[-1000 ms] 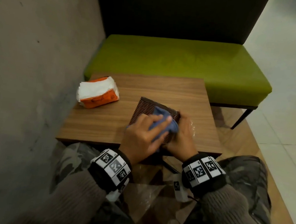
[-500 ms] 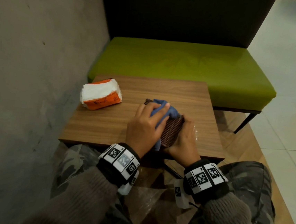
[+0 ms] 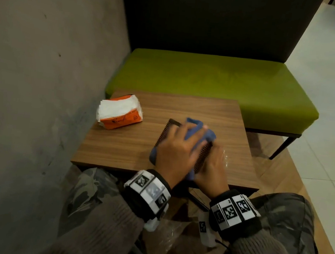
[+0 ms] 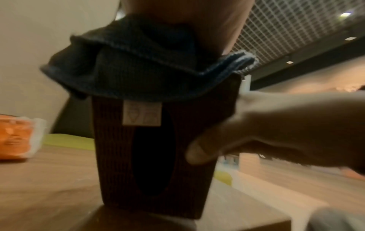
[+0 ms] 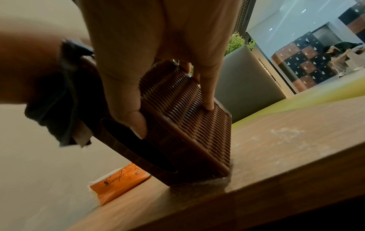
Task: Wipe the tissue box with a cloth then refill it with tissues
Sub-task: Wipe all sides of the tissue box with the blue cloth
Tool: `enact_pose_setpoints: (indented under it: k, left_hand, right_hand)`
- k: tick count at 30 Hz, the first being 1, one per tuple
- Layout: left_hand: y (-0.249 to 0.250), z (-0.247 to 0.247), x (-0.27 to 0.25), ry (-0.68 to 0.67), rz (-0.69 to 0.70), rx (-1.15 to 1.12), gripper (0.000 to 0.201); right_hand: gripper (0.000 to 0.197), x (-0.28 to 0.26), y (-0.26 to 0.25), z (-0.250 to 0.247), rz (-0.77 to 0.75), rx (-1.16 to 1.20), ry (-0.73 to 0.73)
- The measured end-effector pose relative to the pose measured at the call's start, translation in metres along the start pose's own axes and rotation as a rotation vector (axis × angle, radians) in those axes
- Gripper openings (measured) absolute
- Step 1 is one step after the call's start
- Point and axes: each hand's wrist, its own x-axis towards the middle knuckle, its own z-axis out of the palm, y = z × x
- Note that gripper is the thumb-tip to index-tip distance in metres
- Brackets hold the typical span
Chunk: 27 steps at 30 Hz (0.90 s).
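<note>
A dark brown ribbed tissue box [image 3: 203,157] [image 4: 158,156] [image 5: 187,125] stands on its end near the front edge of the wooden table [image 3: 184,108], its oval slot facing me. My right hand [image 3: 212,168] [image 5: 168,70] grips its right side, thumb by the slot. My left hand [image 3: 178,148] presses a blue cloth [image 3: 199,130] [image 4: 138,67] flat onto the box's upper side. An orange pack of white tissues [image 3: 120,112] [image 4: 15,137] [image 5: 118,179] lies at the table's back left.
A green bench seat [image 3: 218,82] with a dark back stands behind the table. A grey wall [image 3: 45,74] runs along the left. Clear plastic wrap [image 3: 226,157] lies by the right hand, and more on my lap.
The box has been tipped up from lying flat to standing on its end. The left hand has slid the cloth along its upper side, away from me.
</note>
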Motion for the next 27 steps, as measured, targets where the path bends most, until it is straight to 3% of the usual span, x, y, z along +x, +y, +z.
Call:
enact_pose_setpoints:
  k: [2,4,8,10,12,15,17,18,23,25,27]
  left_hand:
    - [0.005,0.002,-0.005,-0.021,0.155,0.007,0.034]
    - [-0.001,0.001,0.000,-0.022,0.137,0.005,0.034]
    - [-0.033,-0.005,0.011,0.020,-0.263,-0.007,0.038]
    - [-0.041,-0.005,0.012,0.053,-0.367,0.023,0.041]
    - [-0.032,-0.004,0.008,0.068,-0.286,0.059,0.039]
    - [-0.008,-0.003,-0.004,0.021,0.052,0.001,0.039]
    - [-0.011,-0.002,-0.003,0.017,0.166,-0.020,0.037]
    - [-0.018,-0.002,0.000,0.022,0.129,-0.016,0.037]
    - [-0.049,-0.002,0.006,0.074,-0.319,0.006,0.038]
    - [-0.040,-0.001,0.001,0.101,-0.350,0.026,0.040]
    - [-0.021,0.001,-0.008,0.094,-0.215,0.009,0.041]
  right_hand:
    - [0.077,0.002,0.001,0.002,-0.062,-0.027,-0.008]
    - [0.082,0.001,0.001,0.000,-0.060,0.046,0.008]
    - [0.102,-0.003,0.003,-0.002,-0.031,0.080,0.019]
    - [0.105,0.000,0.003,0.000,-0.037,0.067,0.008]
    - [0.103,0.002,0.000,0.003,-0.018,0.065,-0.010]
    - [0.086,0.001,-0.002,0.006,-0.040,0.046,0.003]
    - [0.084,-0.001,0.000,0.005,-0.064,0.065,0.024]
    - [0.087,-0.002,0.002,0.004,-0.063,0.076,0.029]
    - [0.099,-0.003,0.003,0.001,-0.069,0.120,0.035]
    - [0.097,-0.004,0.001,0.002,-0.055,0.113,0.035]
    - [0.094,-0.003,0.001,0.005,-0.023,0.082,0.031]
